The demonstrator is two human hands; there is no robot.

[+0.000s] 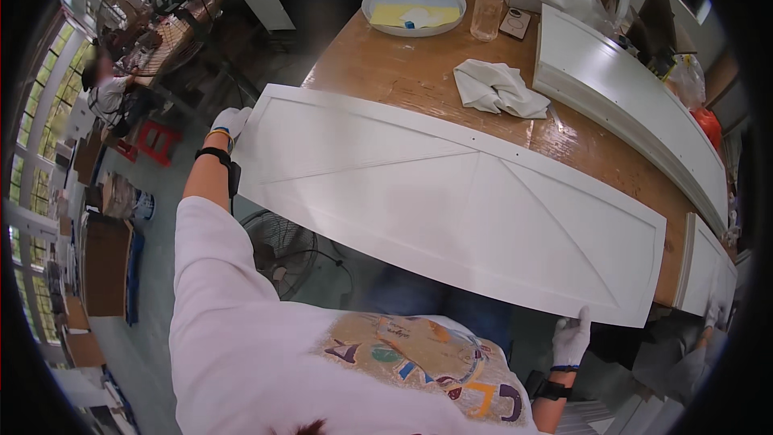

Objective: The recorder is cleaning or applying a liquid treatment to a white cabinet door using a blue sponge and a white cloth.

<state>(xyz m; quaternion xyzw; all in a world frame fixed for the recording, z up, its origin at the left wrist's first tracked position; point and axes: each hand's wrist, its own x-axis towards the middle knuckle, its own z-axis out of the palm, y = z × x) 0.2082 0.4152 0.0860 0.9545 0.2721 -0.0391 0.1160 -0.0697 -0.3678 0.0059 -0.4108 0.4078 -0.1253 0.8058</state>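
Note:
A long white cabinet door panel (386, 177) with raised framing strips and diagonal grooves lies across the wooden worktable, its near long edge overhanging the front. My left hand (230, 122), in a white glove, grips the panel's left end; some of its fingers are hidden. At the near edge by the right corner, my gloved right hand (572, 338) is closed on the panel, with fingertips showing against the rim. A crumpled white cloth (501, 89) lies on the table beyond the panel.
Farther back stand a round white tray (412, 28) holding a yellow sheet, a clear bottle (486, 12) and a small box (515, 24). More white panels (628, 97) line the right side, near another person's gloved hand (713, 312). A floor fan (282, 254) stands below left.

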